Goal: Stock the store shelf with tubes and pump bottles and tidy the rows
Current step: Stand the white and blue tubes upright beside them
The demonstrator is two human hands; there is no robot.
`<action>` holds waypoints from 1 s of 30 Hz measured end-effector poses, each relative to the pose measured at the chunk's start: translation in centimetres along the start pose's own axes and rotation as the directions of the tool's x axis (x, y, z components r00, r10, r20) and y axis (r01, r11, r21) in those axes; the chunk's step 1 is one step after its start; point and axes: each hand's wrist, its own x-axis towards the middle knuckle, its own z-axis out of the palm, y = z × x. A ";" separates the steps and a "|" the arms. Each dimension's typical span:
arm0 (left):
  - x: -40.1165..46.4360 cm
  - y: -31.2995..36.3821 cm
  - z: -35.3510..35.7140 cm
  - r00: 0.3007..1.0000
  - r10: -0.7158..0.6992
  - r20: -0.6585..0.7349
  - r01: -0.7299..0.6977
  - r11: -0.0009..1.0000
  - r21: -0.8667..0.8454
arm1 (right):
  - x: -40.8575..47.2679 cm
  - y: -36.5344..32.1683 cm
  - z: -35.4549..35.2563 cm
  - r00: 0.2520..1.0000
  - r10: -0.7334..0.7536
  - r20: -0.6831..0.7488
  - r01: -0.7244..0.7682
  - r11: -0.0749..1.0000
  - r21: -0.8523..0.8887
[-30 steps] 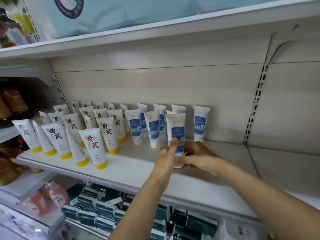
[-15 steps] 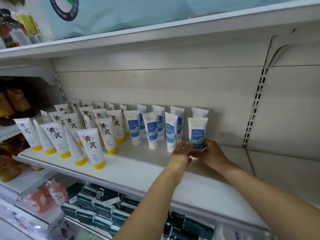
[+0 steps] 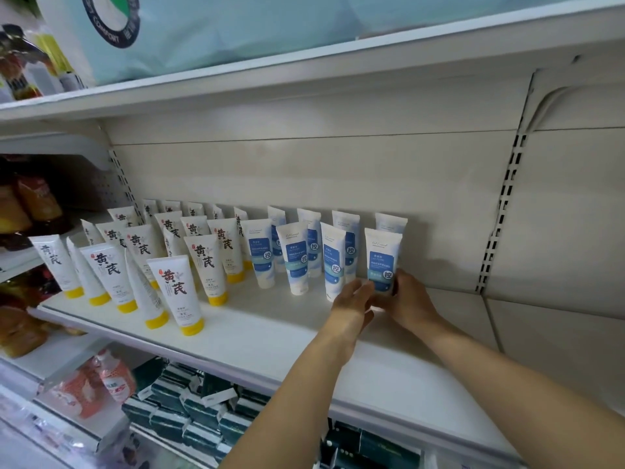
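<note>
Two hands meet at the base of one blue-label tube (image 3: 384, 260), which stands cap-down on the shelf (image 3: 257, 336) at the right end of the blue-label group. Right hand (image 3: 411, 301): fingers curled round the lower right side of the tube, a holding grip. Left hand (image 3: 351, 299): fingers fairly straight, laid against the tube's lower left side and cap area; it seems to steady more than clasp. Cap itself hidden behind the fingers, so seating on the shelf cannot be confirmed.

Position: tube is front of its column, with a second blue-label tube (image 3: 390, 223) just behind it against the back panel (image 3: 338, 170). Neighbouring blue-label tube (image 3: 334, 262) stands just beside the left hand, slightly tilted.

Risks, as judged:
- These tubes are tall on narrow caps, so they are top-heavy. Letting go before the cap sits flat would probably tip the tube backward into the one behind, or forward off the row.
- Left hand's knuckles lie close to the neighbouring tube; drawing away sideways could knock it, and it could fall onto the next blue-label tubes (image 3: 297, 262).
- Yellow-cap tubes (image 3: 176, 292) at left already lean unevenly; any chain toppling may reach them.
- Label may end up off-front if the tube is twisted on release.
</note>
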 end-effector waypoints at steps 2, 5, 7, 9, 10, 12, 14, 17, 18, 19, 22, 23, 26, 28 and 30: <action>-0.1 0.0 -0.1 1.000 -0.003 -0.001 0.003 1.000 -0.009 | -0.1 0.0 0.1 1.000 0.008 -0.003 -0.009 1.000 -0.018; -0.1 -0.1 -0.4 1.000 -0.007 -0.020 0.006 1.000 -0.024 | -0.4 -0.2 0.1 0.999 0.050 -0.016 -0.050 0.997 -0.050; -0.3 -0.2 -0.6 0.998 -0.016 -0.069 0.012 0.998 -0.063 | -0.8 -0.1 0.1 0.996 0.085 -0.036 -0.087 0.995 -0.055; -0.4 -0.4 -1.1 0.993 -0.034 -0.109 0.023 0.994 -0.102 | -1.5 -0.1 0.1 0.989 0.123 -0.077 -0.128 0.990 -0.059; -0.7 -0.6 -1.4 0.992 -0.039 -0.120 0.026 0.994 -0.110 | -2.0 -0.1 0.0 0.983 0.152 -0.101 -0.159 0.985 -0.064; -1.5 -0.5 -1.7 0.989 -0.034 -0.142 0.014 0.990 -0.137 | -3.0 -0.4 0.2 0.971 0.196 -0.135 -0.206 0.976 -0.071; -2.5 -0.3 -2.1 0.984 -0.006 -0.180 -0.026 0.984 -0.179 | -4.0 -1.2 0.5 0.968 0.195 -0.157 -0.205 0.977 -0.050; -4.3 0.2 -3.2 0.976 0.039 -0.212 -0.088 0.970 -0.225 | -5.5 -3.2 1.5 0.981 0.127 -0.148 -0.119 0.991 0.063; -5.0 0.3 -3.9 0.975 0.049 -0.215 -0.098 0.969 -0.226 | -6.1 -4.1 1.9 0.987 0.080 -0.140 -0.066 0.993 0.100; -5.7 0.4 -4.7 0.975 0.056 -0.217 -0.106 0.968 -0.226 | -6.7 -5.0 2.5 0.990 0.030 -0.137 -0.012 0.991 0.130; -8.1 1.1 -8.1 0.972 0.067 -0.223 -0.119 0.966 -0.228 | -8.3 -7.6 4.9 0.990 -0.075 -0.116 0.101 0.966 0.239; -8.7 1.3 -9.4 0.971 0.067 -0.231 -0.120 0.967 -0.226 | -8.8 -8.5 5.9 0.989 -0.102 -0.106 0.127 0.954 0.271; -10.9 1.9 -13.9 0.965 0.058 -0.254 -0.116 0.968 -0.221 | -10.1 -11.1 9.7 0.986 -0.152 -0.061 0.164 0.929 0.331; -12.4 2.0 -17.4 0.962 0.040 -0.269 -0.101 0.971 -0.217 | -11.2 -13.0 12.6 0.986 -0.164 -0.016 0.159 0.918 0.363; -13.9 1.8 -21.2 0.953 0.016 -0.303 -0.088 0.971 -0.224 | -12.4 -14.9 15.9 0.984 -0.175 0.025 0.153 0.911 0.383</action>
